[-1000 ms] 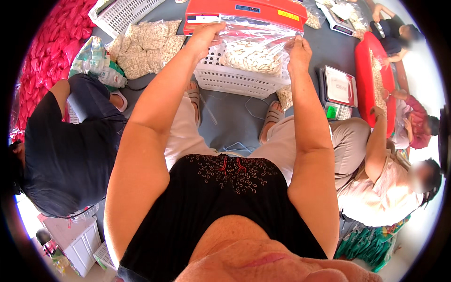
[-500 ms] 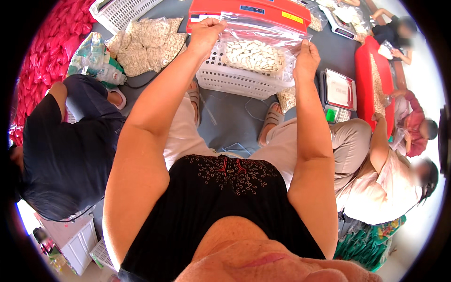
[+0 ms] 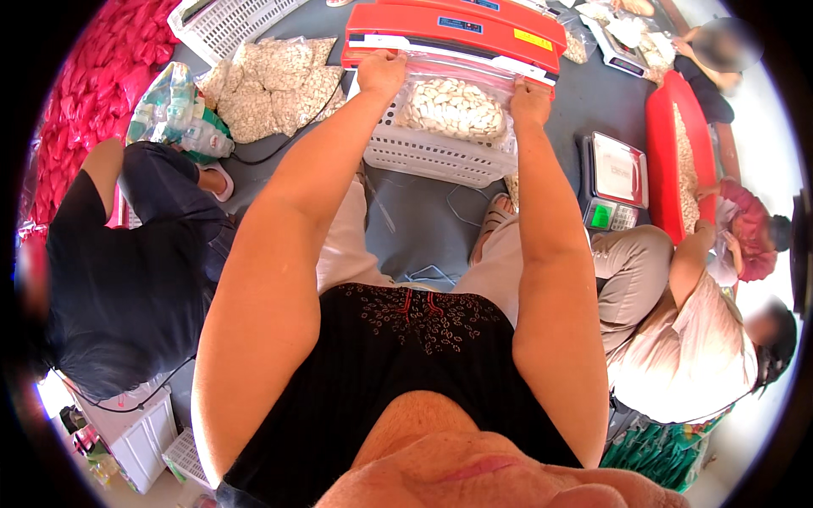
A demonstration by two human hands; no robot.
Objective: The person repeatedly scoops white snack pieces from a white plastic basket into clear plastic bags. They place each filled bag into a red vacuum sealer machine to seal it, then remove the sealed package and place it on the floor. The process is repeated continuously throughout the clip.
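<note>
A clear plastic bag of white pumpkin seeds (image 3: 455, 108) lies on the white perforated basket (image 3: 440, 162) in front of me. My left hand (image 3: 381, 73) is closed on the bag's upper left corner, and my right hand (image 3: 531, 103) pinches its upper right corner. Between them the bag's open top edge is stretched straight along the front of a red heat sealer (image 3: 415, 25). Both hands touch or nearly touch the sealer's front edge; I cannot tell whether the bag's lip is inside its slot.
Filled seed bags (image 3: 275, 85) lie left of the sealer, near a white crate (image 3: 233, 30). To the right stand a digital scale (image 3: 614, 173) and a long red tub (image 3: 665, 110) of seeds. Co-workers sit close on both sides. Red packets (image 3: 93, 85) are piled far left.
Both hands have carried the bag's top edge up to the sealer. My right hand has moved left and slightly away from me, and the sealer's white front strip now shows.
</note>
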